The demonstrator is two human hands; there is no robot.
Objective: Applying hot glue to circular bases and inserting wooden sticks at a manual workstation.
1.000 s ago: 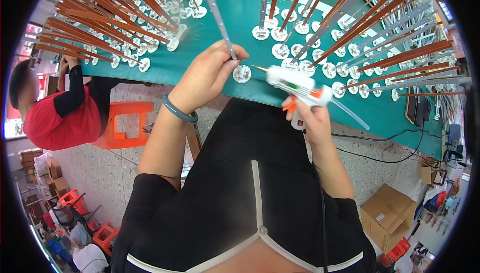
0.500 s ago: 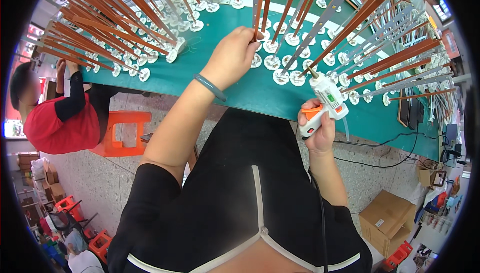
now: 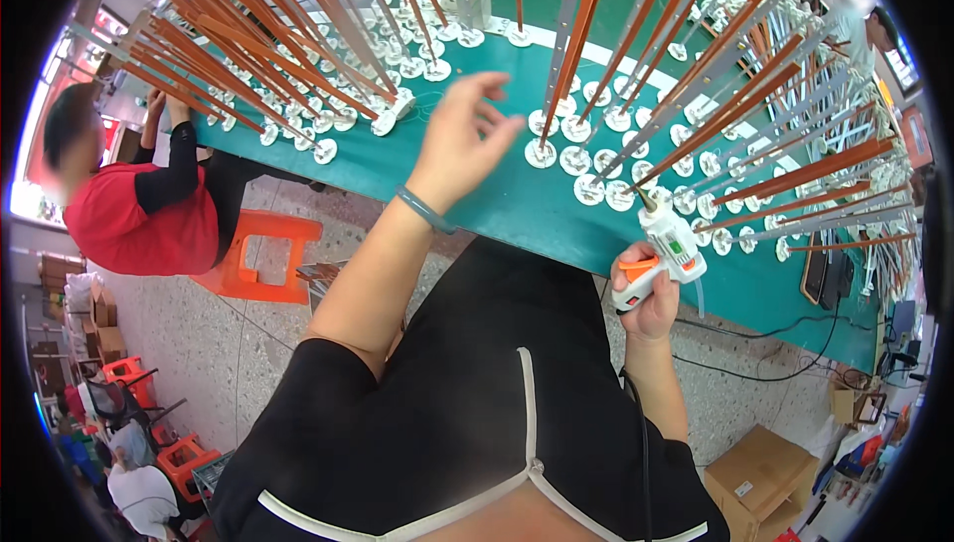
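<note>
My left hand is over the table with its fingers spread and nothing in them. Just right of it, a brown strip stands upright on a round white base, apart from my fingertips. Low at the table's front edge, my right hand grips a white glue gun with an orange trigger. The gun's nozzle points up and left, close to the white bases of the nearest strips. A grey strip with a row of dots rises beside the brown ones.
Many brown and grey strips on white bases crowd the green table at left and right. A person in red works at the left by an orange stool. Black cables hang at the right, above a cardboard box.
My left hand has let go of the brown strip and opened, drawing away to its left. The glue gun stays in my right hand. The whole view has shifted a little.
</note>
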